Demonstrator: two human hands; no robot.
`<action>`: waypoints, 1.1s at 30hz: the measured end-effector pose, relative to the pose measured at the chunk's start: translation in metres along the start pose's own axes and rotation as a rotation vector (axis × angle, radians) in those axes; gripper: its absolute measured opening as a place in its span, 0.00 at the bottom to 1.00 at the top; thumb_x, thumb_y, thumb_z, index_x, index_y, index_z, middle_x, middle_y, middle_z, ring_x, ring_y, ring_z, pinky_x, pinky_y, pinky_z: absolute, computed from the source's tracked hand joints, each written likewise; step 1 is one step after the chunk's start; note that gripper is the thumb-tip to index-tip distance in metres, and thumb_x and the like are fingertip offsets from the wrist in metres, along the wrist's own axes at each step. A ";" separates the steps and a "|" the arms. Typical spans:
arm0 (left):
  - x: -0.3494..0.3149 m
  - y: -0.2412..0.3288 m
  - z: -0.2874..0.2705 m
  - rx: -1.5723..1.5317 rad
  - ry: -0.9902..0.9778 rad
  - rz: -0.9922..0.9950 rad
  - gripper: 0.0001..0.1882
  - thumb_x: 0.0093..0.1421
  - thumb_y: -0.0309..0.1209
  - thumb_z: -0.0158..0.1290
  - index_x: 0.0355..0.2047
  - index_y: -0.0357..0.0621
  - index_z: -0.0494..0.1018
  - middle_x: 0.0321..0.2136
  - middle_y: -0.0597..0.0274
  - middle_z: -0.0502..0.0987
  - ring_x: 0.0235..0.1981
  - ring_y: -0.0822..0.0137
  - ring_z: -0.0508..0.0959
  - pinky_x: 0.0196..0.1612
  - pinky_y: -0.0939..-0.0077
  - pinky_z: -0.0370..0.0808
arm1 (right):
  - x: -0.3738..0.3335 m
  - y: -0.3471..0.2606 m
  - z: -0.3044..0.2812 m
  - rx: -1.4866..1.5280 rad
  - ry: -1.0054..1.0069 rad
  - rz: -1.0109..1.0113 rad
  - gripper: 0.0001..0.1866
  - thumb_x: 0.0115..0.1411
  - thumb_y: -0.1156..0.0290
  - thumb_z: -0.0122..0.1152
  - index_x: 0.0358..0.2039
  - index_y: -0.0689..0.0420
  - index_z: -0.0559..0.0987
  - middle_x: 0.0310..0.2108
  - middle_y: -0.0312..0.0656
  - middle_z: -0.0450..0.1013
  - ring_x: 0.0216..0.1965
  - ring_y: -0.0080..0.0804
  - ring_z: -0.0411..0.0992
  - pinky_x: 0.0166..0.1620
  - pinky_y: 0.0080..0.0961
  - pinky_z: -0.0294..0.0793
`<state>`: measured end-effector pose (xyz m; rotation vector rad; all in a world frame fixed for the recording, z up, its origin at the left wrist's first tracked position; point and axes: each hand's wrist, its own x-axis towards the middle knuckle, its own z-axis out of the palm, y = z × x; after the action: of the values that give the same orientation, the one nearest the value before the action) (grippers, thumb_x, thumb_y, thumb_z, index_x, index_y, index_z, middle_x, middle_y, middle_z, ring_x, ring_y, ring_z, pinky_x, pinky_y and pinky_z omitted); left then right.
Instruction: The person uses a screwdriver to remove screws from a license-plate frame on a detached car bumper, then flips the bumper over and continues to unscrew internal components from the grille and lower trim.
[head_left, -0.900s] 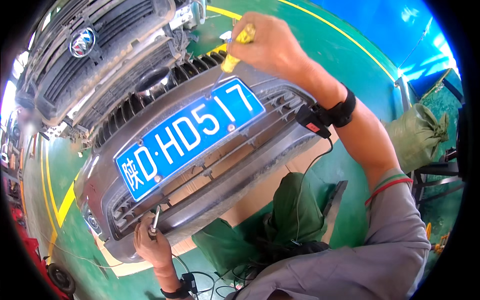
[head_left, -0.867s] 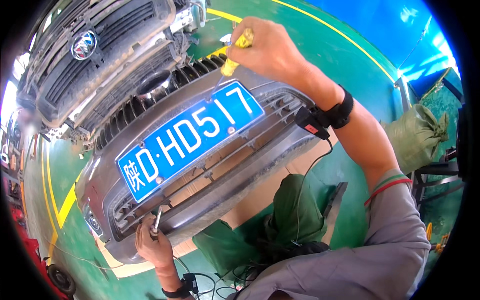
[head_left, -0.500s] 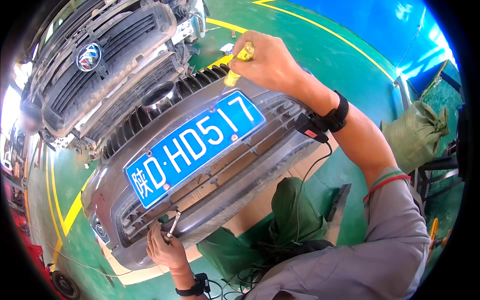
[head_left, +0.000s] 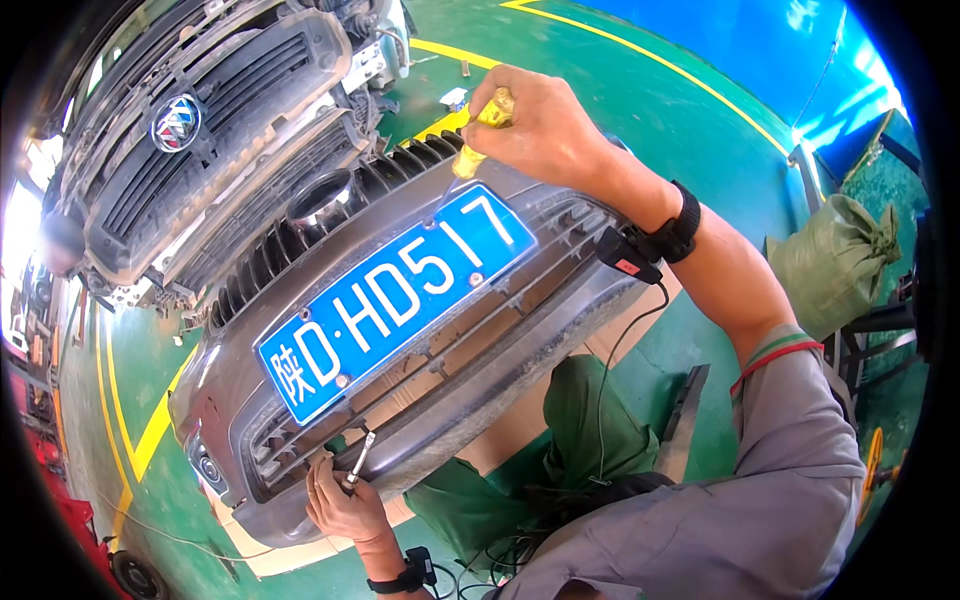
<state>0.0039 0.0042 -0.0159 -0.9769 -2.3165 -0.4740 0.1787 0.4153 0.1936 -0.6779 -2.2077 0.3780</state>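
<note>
A dark grey car bumper lies before me, with a blue number plate on its front. My right hand is closed round the yellow handle of a screwdriver. The screwdriver's thin shaft points down to the plate's upper edge, toward the right-hand upper fastening; whether the tip sits in a screw is too small to tell. At the bumper's lower left edge, my left hand is closed on a slim, shiny metal tool, perhaps a ratchet. Its fingers partly hide that tool and touch the bumper.
Behind the bumper stands a car front with a grille. Flattened cardboard lies under the bumper on the green floor. At right are a tied green sack and a dark metal bar. A cable hangs from my right wrist.
The bumper, plate and left hand sit slightly lower and farther right in the picture. My right hand has barely moved, and both hands keep their tools.
</note>
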 end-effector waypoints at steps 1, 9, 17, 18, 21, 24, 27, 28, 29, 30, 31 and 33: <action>0.000 0.000 0.000 0.001 -0.005 -0.009 0.12 0.58 0.22 0.48 0.40 0.45 0.78 0.41 0.61 0.84 0.47 0.57 0.82 0.42 0.63 0.72 | 0.000 0.000 0.000 0.000 0.000 0.003 0.13 0.54 0.68 0.69 0.37 0.62 0.80 0.33 0.48 0.80 0.33 0.34 0.78 0.36 0.31 0.76; 0.000 0.002 -0.001 0.009 0.007 -0.018 0.12 0.58 0.22 0.48 0.41 0.45 0.78 0.41 0.62 0.84 0.47 0.57 0.82 0.42 0.63 0.72 | 0.001 -0.009 -0.005 -0.043 -0.072 -0.003 0.12 0.53 0.69 0.68 0.35 0.62 0.79 0.34 0.50 0.80 0.34 0.38 0.79 0.38 0.32 0.78; 0.000 0.002 0.000 0.018 0.018 -0.007 0.12 0.58 0.22 0.48 0.41 0.44 0.78 0.40 0.60 0.84 0.47 0.55 0.82 0.43 0.61 0.72 | -0.014 -0.020 -0.006 0.034 -0.117 -0.138 0.15 0.50 0.67 0.67 0.35 0.64 0.77 0.25 0.58 0.78 0.27 0.52 0.79 0.35 0.36 0.79; -0.001 0.002 0.000 0.018 0.017 -0.007 0.12 0.58 0.22 0.48 0.41 0.44 0.78 0.40 0.60 0.84 0.47 0.55 0.82 0.43 0.61 0.72 | -0.016 -0.023 -0.006 0.030 -0.145 -0.141 0.15 0.51 0.68 0.67 0.35 0.64 0.77 0.25 0.58 0.78 0.27 0.54 0.79 0.35 0.37 0.79; -0.001 0.002 0.001 0.018 0.014 -0.020 0.12 0.58 0.22 0.49 0.41 0.44 0.78 0.40 0.60 0.84 0.47 0.55 0.82 0.44 0.60 0.72 | -0.024 -0.028 -0.006 0.028 -0.197 -0.133 0.15 0.51 0.68 0.67 0.36 0.63 0.76 0.25 0.59 0.77 0.29 0.57 0.79 0.35 0.38 0.79; -0.001 0.003 0.001 0.023 0.020 -0.023 0.12 0.58 0.22 0.49 0.41 0.44 0.78 0.40 0.60 0.84 0.47 0.55 0.82 0.43 0.60 0.72 | -0.031 -0.027 -0.004 0.032 -0.206 -0.167 0.15 0.52 0.69 0.67 0.37 0.63 0.75 0.24 0.59 0.76 0.29 0.58 0.78 0.34 0.40 0.79; -0.002 0.002 0.001 0.025 0.015 -0.023 0.12 0.59 0.22 0.49 0.41 0.44 0.78 0.40 0.60 0.84 0.47 0.56 0.82 0.43 0.61 0.73 | -0.038 -0.029 -0.002 0.069 -0.192 -0.193 0.15 0.53 0.70 0.67 0.37 0.62 0.74 0.24 0.58 0.76 0.29 0.59 0.78 0.34 0.42 0.78; -0.003 0.002 0.001 0.022 0.017 -0.026 0.12 0.59 0.22 0.49 0.41 0.44 0.78 0.40 0.60 0.84 0.47 0.56 0.82 0.43 0.61 0.73 | -0.040 -0.030 -0.002 0.069 -0.194 -0.192 0.15 0.53 0.70 0.67 0.37 0.62 0.74 0.24 0.58 0.76 0.29 0.59 0.78 0.34 0.42 0.78; -0.003 0.002 0.001 0.019 0.018 -0.029 0.12 0.59 0.22 0.49 0.41 0.44 0.78 0.40 0.60 0.84 0.47 0.56 0.82 0.43 0.61 0.73 | -0.043 -0.032 -0.003 0.052 -0.191 -0.199 0.14 0.53 0.70 0.66 0.37 0.62 0.74 0.24 0.58 0.76 0.29 0.59 0.78 0.33 0.42 0.78; -0.002 0.003 0.001 0.019 0.018 -0.029 0.12 0.59 0.22 0.49 0.41 0.44 0.78 0.40 0.60 0.84 0.47 0.56 0.82 0.43 0.61 0.73 | -0.046 -0.033 -0.003 0.034 -0.186 -0.206 0.14 0.53 0.70 0.66 0.36 0.62 0.73 0.24 0.58 0.76 0.29 0.59 0.77 0.33 0.42 0.78; -0.001 0.004 0.000 0.019 0.022 -0.024 0.12 0.59 0.22 0.49 0.41 0.44 0.78 0.40 0.60 0.84 0.47 0.56 0.82 0.43 0.61 0.73 | -0.048 -0.034 -0.002 0.034 -0.187 -0.205 0.14 0.53 0.70 0.66 0.36 0.62 0.73 0.24 0.58 0.76 0.29 0.59 0.77 0.33 0.42 0.78; -0.001 0.004 0.000 0.020 0.026 -0.020 0.12 0.59 0.22 0.49 0.41 0.44 0.78 0.40 0.59 0.84 0.47 0.55 0.82 0.43 0.61 0.73 | -0.054 -0.032 0.001 0.076 -0.146 -0.237 0.13 0.53 0.70 0.66 0.35 0.61 0.73 0.23 0.57 0.76 0.28 0.59 0.77 0.32 0.43 0.77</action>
<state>0.0073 0.0064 -0.0164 -0.9334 -2.3051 -0.4683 0.1966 0.3583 0.1759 -0.3511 -2.3673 0.3969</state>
